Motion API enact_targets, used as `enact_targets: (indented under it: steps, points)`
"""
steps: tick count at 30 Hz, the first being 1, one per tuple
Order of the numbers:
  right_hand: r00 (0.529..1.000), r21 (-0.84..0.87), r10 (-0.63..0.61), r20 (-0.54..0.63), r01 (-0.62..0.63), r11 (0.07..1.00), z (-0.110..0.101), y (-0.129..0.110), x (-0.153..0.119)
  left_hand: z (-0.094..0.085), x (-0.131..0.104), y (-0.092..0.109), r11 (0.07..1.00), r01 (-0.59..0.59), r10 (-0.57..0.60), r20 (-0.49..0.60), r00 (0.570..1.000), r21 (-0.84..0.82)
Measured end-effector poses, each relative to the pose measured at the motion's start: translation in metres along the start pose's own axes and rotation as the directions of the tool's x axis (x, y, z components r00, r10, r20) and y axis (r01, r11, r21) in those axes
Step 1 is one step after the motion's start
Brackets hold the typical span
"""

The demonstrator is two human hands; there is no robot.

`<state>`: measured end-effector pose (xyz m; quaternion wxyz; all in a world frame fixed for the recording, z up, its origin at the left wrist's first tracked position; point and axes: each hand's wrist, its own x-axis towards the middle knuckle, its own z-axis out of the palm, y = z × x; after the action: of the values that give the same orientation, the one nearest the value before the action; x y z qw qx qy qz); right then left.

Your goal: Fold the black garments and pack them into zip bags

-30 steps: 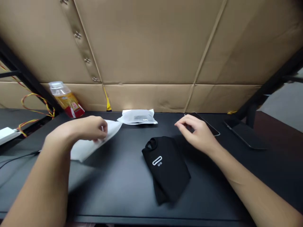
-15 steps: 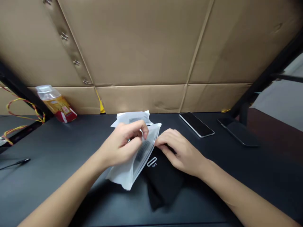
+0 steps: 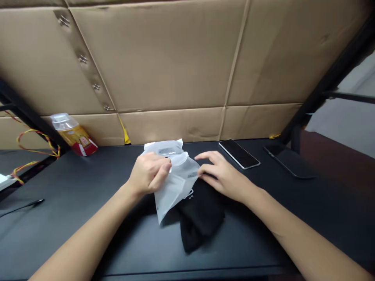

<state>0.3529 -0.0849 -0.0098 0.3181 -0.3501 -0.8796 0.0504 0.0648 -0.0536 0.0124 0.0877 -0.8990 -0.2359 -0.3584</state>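
A translucent white plastic bag (image 3: 175, 185) hangs from my left hand (image 3: 150, 171), whose fingers are closed on its upper left part. At the bag's right edge is my right hand (image 3: 219, 173), its fingers apart and the fingertips close to the plastic; whether they touch it is unclear. Beneath the bag and my right hand lies a folded black cloth (image 3: 202, 218) with a white printed mark, partly covered by the bag. Behind my left hand, a second white packet (image 3: 164, 146) with a printed label rests on the black table (image 3: 117, 230).
Two dark phones, one with a silver rim (image 3: 239, 154) and one black (image 3: 288, 160), lie at the right. A yellow and red bottle (image 3: 76, 136) leans at the back left, near coloured wires (image 3: 38, 134) and a black cable (image 3: 35, 203). Cardboard (image 3: 164, 58) stands behind.
The bag has turned and now hangs over part of the cloth's printed mark. My left hand has closed on it, and my right hand's fingers have spread. The view has shifted slightly.
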Motion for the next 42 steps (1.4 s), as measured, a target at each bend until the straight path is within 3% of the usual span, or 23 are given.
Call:
enact_targets:
  steps: [4, 7, 11, 15, 17, 21, 23, 26, 28, 30, 32, 33, 34, 35, 37, 39, 42]
  points:
    - [0.983, 0.012, 0.112, -0.143, -0.111, 0.994, -0.009, -0.001, -0.007, -0.01, -0.003, -0.005, 0.998, 0.005, 0.001, -0.086, 0.996, 0.063]
    - [0.958, 0.136, 0.247, -0.148, -0.228, 0.964, -0.002, -0.018, -0.014, -0.014, -0.003, -0.008, 0.994, -0.042, 0.05, -0.066, 0.997, 0.105]
    - [0.959, 0.132, 0.284, 0.004, -0.283, 0.95, 0.01, -0.048, -0.021, -0.016, -0.002, -0.012, 0.985, -0.101, 0.1, 0.014, 0.995, 0.141]
    - [0.94, 0.041, 0.203, 0.274, -0.222, 0.974, 0.01, -0.079, -0.039, -0.017, 0.0, -0.015, 0.983, -0.153, 0.139, 0.137, 0.981, 0.098]
    - [0.931, -0.056, 0.192, 0.311, -0.184, 0.981, 0.014, -0.093, -0.059, -0.016, 0.0, -0.015, 0.982, -0.18, 0.166, 0.184, 0.969, 0.061]
    - [0.985, -0.328, 0.077, 0.154, -0.023, 0.945, 0.024, -0.109, -0.114, -0.009, 0.0, -0.007, 0.964, -0.264, 0.247, 0.275, 0.929, 0.027]
    - [0.994, -0.385, 0.024, 0.105, 0.018, 0.923, 0.02, -0.112, -0.138, -0.002, -0.002, -0.001, 0.954, -0.3, 0.279, 0.31, 0.909, 0.024]
    - [0.994, -0.287, 0.101, -0.03, -0.105, 0.952, 0.003, -0.11, -0.156, 0.011, -0.005, 0.012, 0.951, -0.308, 0.303, 0.334, 0.893, -0.039]
    - [0.927, -0.15, 0.292, -0.234, -0.331, 0.932, -0.005, -0.108, -0.154, 0.019, -0.007, 0.022, 0.948, -0.296, 0.318, 0.324, 0.891, -0.117]
    - [0.778, -0.012, 0.436, -0.452, -0.494, 0.87, -0.004, -0.105, -0.142, 0.027, -0.008, 0.034, 0.945, -0.249, 0.303, 0.283, 0.91, -0.213]
    - [0.661, 0.073, 0.467, -0.587, -0.531, 0.844, 0.006, -0.104, -0.125, 0.033, -0.009, 0.043, 0.94, -0.183, 0.257, 0.243, 0.935, -0.29]
    - [0.65, 0.085, 0.463, -0.602, -0.525, 0.847, 0.013, -0.104, -0.116, 0.035, -0.01, 0.046, 0.938, -0.151, 0.229, 0.229, 0.946, -0.313]
    - [0.676, 0.078, 0.457, -0.579, -0.512, 0.856, 0.02, -0.104, -0.108, 0.037, -0.01, 0.048, 0.938, -0.123, 0.201, 0.221, 0.954, -0.323]
    - [0.731, 0.053, 0.443, -0.519, -0.489, 0.87, 0.027, -0.105, -0.102, 0.038, -0.011, 0.049, 0.941, -0.098, 0.175, 0.216, 0.961, -0.324]
    - [0.872, -0.034, 0.371, -0.32, -0.402, 0.915, 0.037, -0.104, -0.093, 0.037, -0.012, 0.047, 0.944, -0.046, 0.122, 0.215, 0.969, -0.327]
    - [0.968, -0.105, 0.237, -0.085, -0.246, 0.964, 0.04, -0.101, -0.088, 0.034, -0.013, 0.044, 0.932, -0.007, 0.097, 0.229, 0.969, -0.364]
    - [0.987, -0.084, 0.033, 0.158, -0.02, 0.996, 0.035, -0.092, -0.08, 0.028, -0.014, 0.042, 0.884, 0.009, 0.132, 0.269, 0.954, -0.467]
